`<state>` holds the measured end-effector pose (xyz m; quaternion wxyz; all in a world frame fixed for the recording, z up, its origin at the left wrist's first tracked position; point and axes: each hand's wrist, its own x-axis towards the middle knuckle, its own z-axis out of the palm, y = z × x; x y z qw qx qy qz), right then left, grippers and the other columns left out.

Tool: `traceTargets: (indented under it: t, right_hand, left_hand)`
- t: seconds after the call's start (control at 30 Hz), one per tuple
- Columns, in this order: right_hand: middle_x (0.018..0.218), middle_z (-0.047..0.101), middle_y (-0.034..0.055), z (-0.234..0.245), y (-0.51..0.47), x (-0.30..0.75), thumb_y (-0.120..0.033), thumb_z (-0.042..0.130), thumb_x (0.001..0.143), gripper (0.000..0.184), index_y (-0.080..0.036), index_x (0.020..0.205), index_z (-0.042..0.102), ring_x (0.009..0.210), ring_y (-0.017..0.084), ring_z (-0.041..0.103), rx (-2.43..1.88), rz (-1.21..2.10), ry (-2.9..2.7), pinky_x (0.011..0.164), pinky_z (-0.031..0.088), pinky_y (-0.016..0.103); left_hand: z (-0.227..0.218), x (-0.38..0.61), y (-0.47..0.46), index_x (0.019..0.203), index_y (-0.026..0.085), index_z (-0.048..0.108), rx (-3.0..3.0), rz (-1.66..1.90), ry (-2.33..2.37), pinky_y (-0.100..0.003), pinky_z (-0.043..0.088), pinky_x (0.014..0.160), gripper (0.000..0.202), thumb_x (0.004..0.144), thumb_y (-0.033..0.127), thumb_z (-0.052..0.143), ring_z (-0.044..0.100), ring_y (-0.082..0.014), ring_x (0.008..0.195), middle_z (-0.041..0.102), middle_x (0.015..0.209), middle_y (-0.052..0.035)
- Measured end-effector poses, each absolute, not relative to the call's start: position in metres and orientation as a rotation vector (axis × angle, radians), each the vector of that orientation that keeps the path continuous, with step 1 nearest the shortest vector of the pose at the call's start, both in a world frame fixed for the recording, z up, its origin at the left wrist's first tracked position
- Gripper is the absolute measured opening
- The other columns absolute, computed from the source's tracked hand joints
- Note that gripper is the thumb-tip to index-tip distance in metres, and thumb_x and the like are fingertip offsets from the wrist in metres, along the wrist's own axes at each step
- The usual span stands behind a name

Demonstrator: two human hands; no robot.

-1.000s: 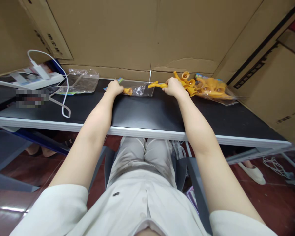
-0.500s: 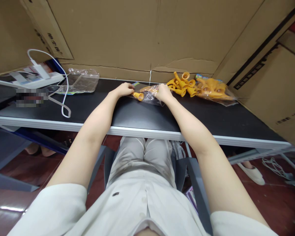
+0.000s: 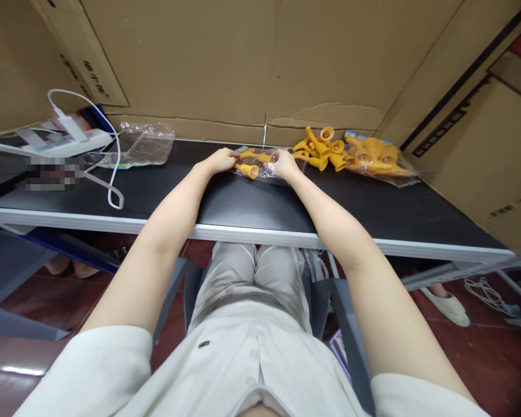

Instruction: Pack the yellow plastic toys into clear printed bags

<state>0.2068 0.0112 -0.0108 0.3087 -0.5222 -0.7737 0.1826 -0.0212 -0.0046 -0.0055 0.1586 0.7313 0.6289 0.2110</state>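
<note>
A clear plastic bag [image 3: 264,172] lies on the black tabletop between my hands, with yellow horn-shaped plastic pieces in it. My left hand [image 3: 220,161] is closed on the bag's left end, where a coloured label shows. One yellow piece [image 3: 246,169] sits just right of those fingers, its flared mouth facing right. On the bag's right side, my right hand [image 3: 285,165] is closed around the flared end of another yellow horn-shaped piece [image 3: 263,157]. Whether these fingers are inside the bag or outside, I cannot tell. A loose pile of yellow pieces [image 3: 322,152] rests right of my right hand.
Farther right lies a filled bag of yellow pieces [image 3: 375,157]. Flat clear bags [image 3: 150,145] are at the left, beside a white power strip [image 3: 78,143] with a looping white cable [image 3: 119,145]. Cardboard [image 3: 226,63] walls the table's back and right side.
My right hand has shifted slightly, and its fingers now show around a yellow flared end. The bag's plastic looks flatter, and its yellow pieces show more clearly. My left hand has barely moved.
</note>
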Motion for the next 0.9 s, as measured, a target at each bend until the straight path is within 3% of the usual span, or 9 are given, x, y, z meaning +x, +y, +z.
traceTargets:
  t: [0.13, 0.27, 0.43, 0.53, 0.7, 0.9]
  right_hand:
    - [0.114, 0.081, 0.0104, -0.013, 0.013, 0.21, -0.015, 0.073, 0.084, 0.025, -0.014, 0.109, 0.077, 0.117, 0.029, 0.076, -1.415, 0.559, -1.909, 0.11, 0.058, 0.042]
    - [0.111, 0.081, 0.012, -0.017, 0.012, 0.21, -0.014, 0.072, 0.082, 0.018, -0.012, 0.1, 0.074, 0.11, 0.026, 0.077, -1.314, 0.735, -1.859, 0.107, 0.059, 0.041]
    - [0.12, 0.082, 0.0084, -0.015, 0.006, 0.209, -0.005, 0.07, 0.074, 0.043, -0.015, 0.115, 0.077, 0.118, 0.024, 0.076, -1.093, 0.953, -1.897, 0.113, 0.057, 0.04]
    - [0.123, 0.082, 0.0084, -0.013, 0.003, 0.206, -0.004, 0.068, 0.072, 0.047, -0.014, 0.117, 0.077, 0.122, 0.025, 0.075, -1.103, 0.919, -1.91, 0.114, 0.056, 0.039]
    - [0.115, 0.083, 0.0086, -0.011, 0.002, 0.201, -0.004, 0.065, 0.074, 0.038, -0.014, 0.109, 0.078, 0.117, 0.026, 0.076, -1.303, 0.78, -1.869, 0.111, 0.058, 0.042]
    - [0.118, 0.082, 0.0078, -0.012, 0.002, 0.2, -0.004, 0.07, 0.074, 0.042, -0.013, 0.114, 0.078, 0.118, 0.024, 0.076, -1.257, 0.849, -1.896, 0.114, 0.055, 0.041]
  left_hand:
    - [0.003, -0.019, -0.013, 0.14, 0.015, 0.078, 2.163, 0.473, 1.879, -0.033, 0.049, 0.117, 0.061, 0.085, 0.013, 0.052, 0.067, -0.0327, 0.137, 0.074, 0.145, -0.0097]
    - [0.005, -0.018, -0.017, 0.15, 0.02, 0.071, 2.183, 0.45, 1.902, -0.032, 0.047, 0.119, 0.069, 0.084, 0.013, 0.052, 0.064, -0.0324, 0.142, 0.071, 0.15, -0.0067]
    - [0.007, -0.018, -0.02, 0.155, 0.017, 0.066, 2.158, 0.422, 1.921, -0.031, 0.045, 0.121, 0.069, 0.087, 0.014, 0.05, 0.062, -0.0305, 0.144, 0.064, 0.157, -0.0093]
    - [0.008, -0.016, -0.021, 0.156, 0.015, 0.065, 2.138, 0.396, 1.942, -0.032, 0.045, 0.12, 0.069, 0.089, 0.013, 0.049, 0.063, -0.0314, 0.144, 0.063, 0.158, -0.0115]
    - [0.007, -0.017, -0.018, 0.154, 0.015, 0.066, 2.141, 0.359, 1.961, -0.031, 0.045, 0.119, 0.065, 0.092, 0.015, 0.046, 0.063, -0.0294, 0.143, 0.065, 0.156, -0.0122]
    - [0.007, -0.018, -0.017, 0.155, 0.014, 0.065, 2.128, 0.363, 1.978, -0.03, 0.046, 0.118, 0.067, 0.091, 0.014, 0.047, 0.064, -0.03, 0.142, 0.066, 0.155, -0.0136]
